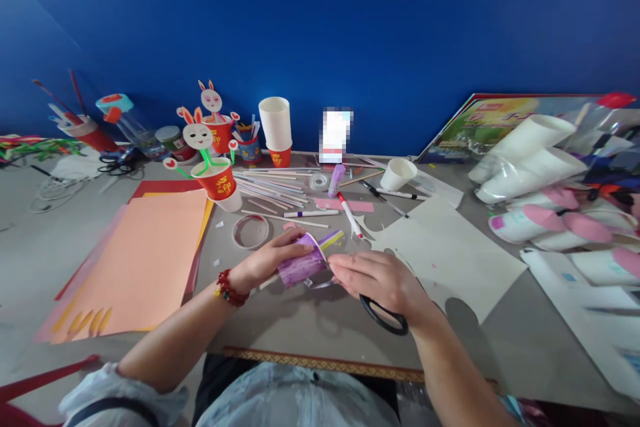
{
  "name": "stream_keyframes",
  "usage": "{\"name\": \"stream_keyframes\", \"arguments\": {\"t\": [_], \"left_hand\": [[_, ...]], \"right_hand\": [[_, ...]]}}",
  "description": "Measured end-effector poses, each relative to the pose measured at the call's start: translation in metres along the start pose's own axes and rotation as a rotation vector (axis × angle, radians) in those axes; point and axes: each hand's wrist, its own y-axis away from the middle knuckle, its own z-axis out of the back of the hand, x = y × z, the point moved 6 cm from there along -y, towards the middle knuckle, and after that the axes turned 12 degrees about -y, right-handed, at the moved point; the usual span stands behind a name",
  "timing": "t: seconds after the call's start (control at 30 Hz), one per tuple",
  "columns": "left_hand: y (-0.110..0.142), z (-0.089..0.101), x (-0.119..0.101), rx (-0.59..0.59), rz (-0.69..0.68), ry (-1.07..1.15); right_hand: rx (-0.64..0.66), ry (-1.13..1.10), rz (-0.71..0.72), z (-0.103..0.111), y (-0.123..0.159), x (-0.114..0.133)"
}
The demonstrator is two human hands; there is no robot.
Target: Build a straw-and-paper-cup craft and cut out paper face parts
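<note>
One streaky, tapered purple cup (302, 269)

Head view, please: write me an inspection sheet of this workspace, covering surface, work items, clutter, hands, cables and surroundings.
Surface: grey table, dotted with small paper scraps.
Work items: purple cup; black-handled scissors, partly hidden.
Clutter: coloured paper stack at left; thin sticks, white-and-red marker and white cup beyond the hands.
Hands: left hand holds the purple cup; right hand has its fingertips at the cup's rim, with the scissors showing below; whether it grips them, I cannot tell.
Cables: pale cable, loosely coiled at far left.
Surroundings: blue wall behind the table.
</note>
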Motion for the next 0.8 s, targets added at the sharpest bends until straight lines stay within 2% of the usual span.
{"name": "stream_keyframes", "arguments": {"t": [0.13, 0.23, 0.33, 0.47, 0.67, 0.8], "left_hand": [[-0.004, 0.002, 0.009, -0.021, 0.073, 0.061], [-0.003, 0.0, 0.007, -0.066, 0.052, 0.055], [0.001, 0.0, -0.001, -0.15, -0.07, -0.069], [0.008, 0.003, -0.014, -0.326, -0.268, -0.419], [0.022, -0.002, -0.028, -0.44, -0.429, -0.703], [0.033, -0.007, -0.035, -0.52, -0.528, -0.869]], "right_hand": [[0.048, 0.073, 0.014, -0.004, 0.002, 0.002], [0.046, 0.118, -0.009, -0.006, 0.004, -0.001], [0.016, 0.134, -0.039, -0.006, 0.005, -0.003], [-0.075, 0.117, -0.069, -0.002, 0.002, -0.004], [-0.219, -0.211, -0.285, -0.002, 0.006, -0.017], [-0.331, -0.388, -0.504, -0.007, 0.012, -0.025]]}}
